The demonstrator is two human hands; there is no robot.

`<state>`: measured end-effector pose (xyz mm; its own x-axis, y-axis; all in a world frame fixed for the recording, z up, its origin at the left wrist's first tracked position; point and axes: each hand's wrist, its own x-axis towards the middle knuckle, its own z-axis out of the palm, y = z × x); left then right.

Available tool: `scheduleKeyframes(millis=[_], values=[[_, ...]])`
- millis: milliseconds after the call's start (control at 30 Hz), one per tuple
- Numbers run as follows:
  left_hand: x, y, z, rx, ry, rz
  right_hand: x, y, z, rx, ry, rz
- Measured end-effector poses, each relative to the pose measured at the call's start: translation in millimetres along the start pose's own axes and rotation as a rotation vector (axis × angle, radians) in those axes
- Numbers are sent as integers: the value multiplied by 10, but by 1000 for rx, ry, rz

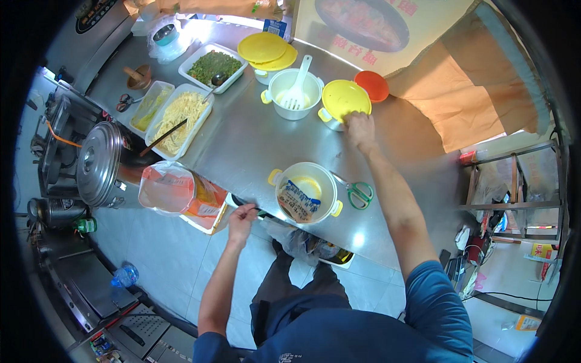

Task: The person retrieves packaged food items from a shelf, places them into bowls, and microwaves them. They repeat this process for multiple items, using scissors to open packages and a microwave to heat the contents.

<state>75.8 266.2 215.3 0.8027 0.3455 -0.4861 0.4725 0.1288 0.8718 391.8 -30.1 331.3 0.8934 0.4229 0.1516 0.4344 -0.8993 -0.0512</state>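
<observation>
At the front rim of a yellow lid (347,97) is my right hand (361,130), its fingertips partly hidden there. The lid lies over a white pot (335,125) with a yellow handle. Beside the counter's near edge, my left hand (242,221) has thumb and fingers drawn together; a dark strip shows by the fingertips, and I cannot tell if it is held. Between my arms stands another white pot (330,199) with a printed packet (297,202) inside and yellowish residue on its bottom. Green-handled scissors (361,195) lie against its right side.
Farther back, a white pot (292,113) holds a slotted spatula (297,88). Yellow lids (261,47) and an orange-red bowl (374,86) are nearby. On the left are tubs of shredded food (181,115) and chopped greens (213,68), plus a lidded steel pot (97,163).
</observation>
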Motion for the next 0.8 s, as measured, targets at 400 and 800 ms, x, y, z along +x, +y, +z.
scheduleKeyframes(millis=[400,800], values=[[-575,1125,677,-250,41,303,-342,-113,-1193,1123,355,120],[-988,1108,1321,-1003,-383,-134,-1680,-1104,-1147,434,-73,-57]])
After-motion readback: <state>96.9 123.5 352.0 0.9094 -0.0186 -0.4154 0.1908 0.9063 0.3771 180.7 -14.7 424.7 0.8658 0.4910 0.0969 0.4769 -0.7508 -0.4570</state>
